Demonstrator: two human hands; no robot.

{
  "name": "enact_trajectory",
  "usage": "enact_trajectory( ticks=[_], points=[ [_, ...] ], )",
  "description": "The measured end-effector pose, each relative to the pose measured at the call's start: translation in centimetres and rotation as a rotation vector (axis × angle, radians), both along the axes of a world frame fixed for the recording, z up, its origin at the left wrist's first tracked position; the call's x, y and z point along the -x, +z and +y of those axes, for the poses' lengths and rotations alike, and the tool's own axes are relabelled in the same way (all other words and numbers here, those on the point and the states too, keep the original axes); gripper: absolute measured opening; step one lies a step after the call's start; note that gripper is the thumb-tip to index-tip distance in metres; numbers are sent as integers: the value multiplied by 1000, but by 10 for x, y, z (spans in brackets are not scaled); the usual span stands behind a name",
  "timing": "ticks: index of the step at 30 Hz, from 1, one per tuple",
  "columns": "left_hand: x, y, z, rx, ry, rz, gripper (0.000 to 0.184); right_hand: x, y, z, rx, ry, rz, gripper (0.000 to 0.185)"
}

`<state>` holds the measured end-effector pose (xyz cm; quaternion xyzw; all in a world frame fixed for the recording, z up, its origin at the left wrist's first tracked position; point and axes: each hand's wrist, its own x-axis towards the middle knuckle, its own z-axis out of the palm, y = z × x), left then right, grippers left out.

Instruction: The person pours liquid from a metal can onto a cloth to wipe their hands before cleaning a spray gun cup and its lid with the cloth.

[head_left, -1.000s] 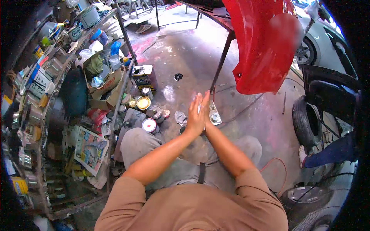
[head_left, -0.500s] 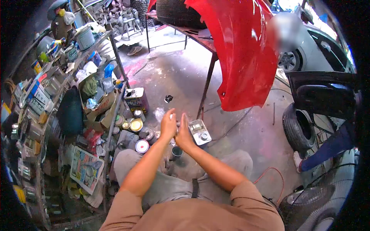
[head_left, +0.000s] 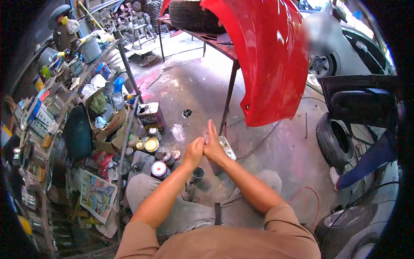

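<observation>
In front of my knees, my left hand [head_left: 194,153] is closed, its curled fingers pressed against the thumb side of my right hand [head_left: 212,146]. Whatever lies inside the left fingers is hidden. My right hand points upward with its fingers stretched out. Behind it, partly covered, a metal tray [head_left: 227,149] rests on the floor. Below the hands stands a dark cup [head_left: 198,173]. To their left are a can with a white and red lid [head_left: 159,168], a yellowish open can [head_left: 151,145] and a square tin [head_left: 151,115].
A red car panel [head_left: 271,64] hangs beside a metal table [head_left: 220,46]. At left stands a cluttered shelf [head_left: 129,73]. A tire [head_left: 334,141] and a person's leg in blue [head_left: 366,166] are at right. A red hose [head_left: 318,199] lies on the floor.
My palms were pressed together, then came slightly apart. Now the left fingers have curled against the right hand. The camera view has shifted, showing more of the background.
</observation>
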<state>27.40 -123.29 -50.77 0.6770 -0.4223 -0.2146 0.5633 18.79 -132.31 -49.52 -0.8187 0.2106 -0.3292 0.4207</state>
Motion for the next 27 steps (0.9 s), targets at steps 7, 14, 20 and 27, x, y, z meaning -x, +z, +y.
enact_trajectory(
  ticks=[7, 14, 20, 27],
  points=[
    [-7, 5, 14, -365, -51, 799, 37, 16, -9, 10, 193, 135, 209, 101],
    [-34, 64, 19, 362, -181, 773, 70, 12, 14, 6, -986, 106, 99, 110],
    [-7, 57, 18, 198, -216, 58, 38, 18, 17, 5, -1264, 407, 66, 94],
    [-8, 59, 27, 40, -160, -262, 36, 15, 19, 13, -668, 132, -123, 98]
  ],
)
